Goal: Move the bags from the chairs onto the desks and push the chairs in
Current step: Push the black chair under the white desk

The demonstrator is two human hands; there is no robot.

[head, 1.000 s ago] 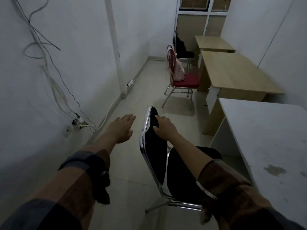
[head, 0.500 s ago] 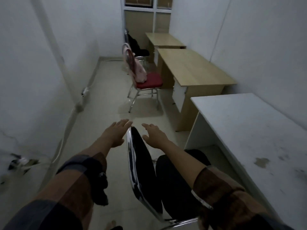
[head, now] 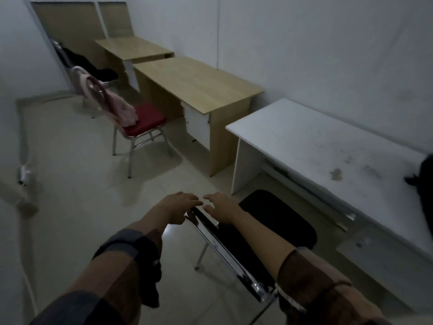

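A black chair (head: 276,221) with a chrome frame stands right below me, its seat partly under the white desk (head: 323,146). My left hand (head: 178,207) and my right hand (head: 220,207) rest flat on the top of its backrest, fingers spread. A dark bag (head: 424,184) shows at the right edge on the white desk. Farther off, a red chair (head: 143,120) carries a pink bag (head: 117,106) on its backrest, beside a wooden desk (head: 199,85). At the back, a black bag (head: 91,66) lies on a third chair next to another wooden desk (head: 133,49).
White walls close in on the right and left. A power strip with cables (head: 24,174) lies on the tiled floor at the left wall. Open floor runs between the chairs and the left wall.
The view has swung right toward the desks. My left hand came from the air onto the backrest beside my right hand, and the black chair now sits closer to the white desk.
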